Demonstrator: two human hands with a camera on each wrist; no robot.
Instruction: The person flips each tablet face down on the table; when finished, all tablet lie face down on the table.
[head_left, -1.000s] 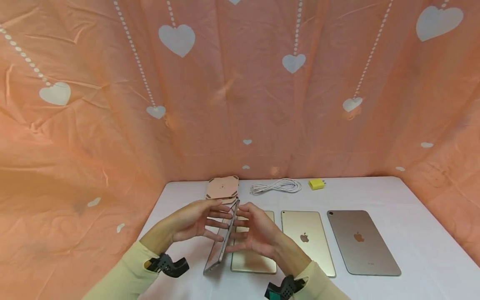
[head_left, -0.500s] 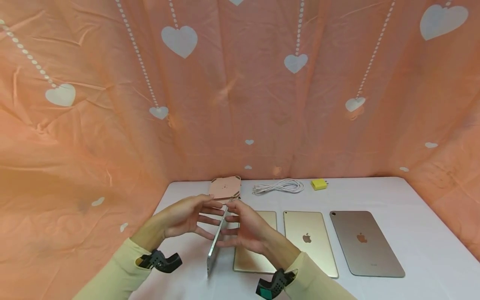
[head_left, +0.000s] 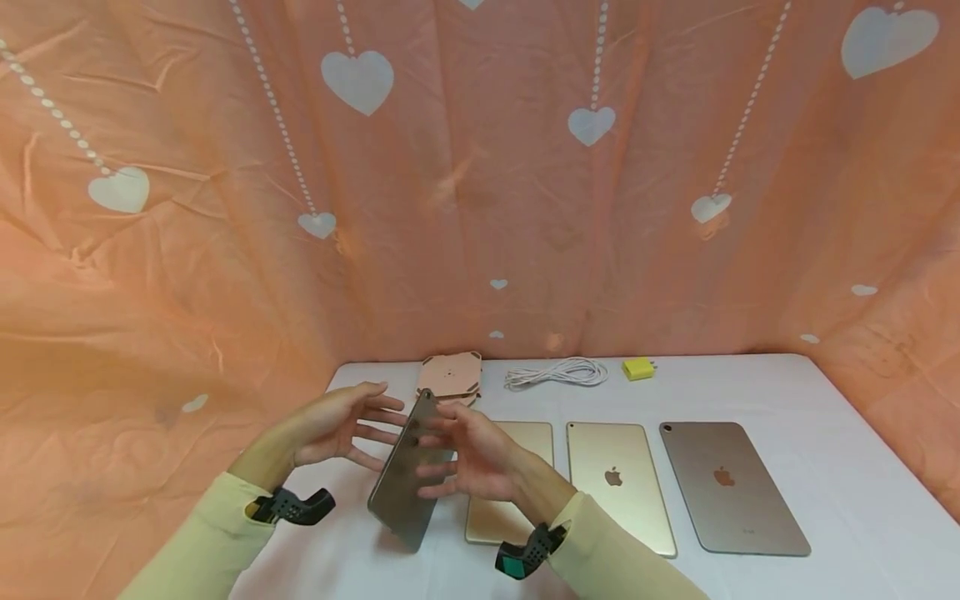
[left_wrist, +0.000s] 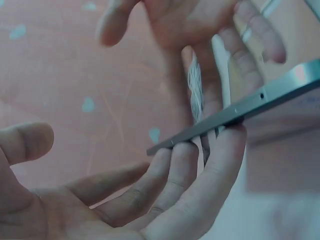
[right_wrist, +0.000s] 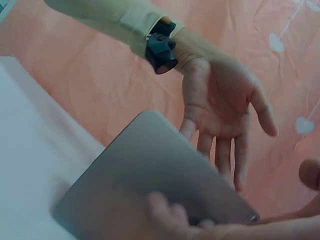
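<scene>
A dark grey tablet (head_left: 405,492) stands tilted between my two hands in the head view, its lower end close over the white table. My left hand (head_left: 330,429) is spread at its left side. In the left wrist view several straight fingertips (left_wrist: 227,150) touch the tablet's edge and underside, with the thumb held away. On the other side, my right hand (head_left: 483,454) has its fingers extended across the tablet's back. The right wrist view shows that smooth grey back (right_wrist: 135,160) broadly, with a camera lens at one corner and blurred right fingertips against it.
On the white table (head_left: 855,467), a gold tablet (head_left: 536,437) lies partly under my right arm. Right of it are another gold tablet (head_left: 618,508) and a grey tablet (head_left: 738,508). Behind lie a pink square object (head_left: 450,373), a coiled white cable (head_left: 558,375) and a yellow charger plug (head_left: 637,368).
The tablet has turned from nearly edge-on, so its grey back now shows, and it has shifted left. My left hand has moved left, and the right hand has followed a little.
</scene>
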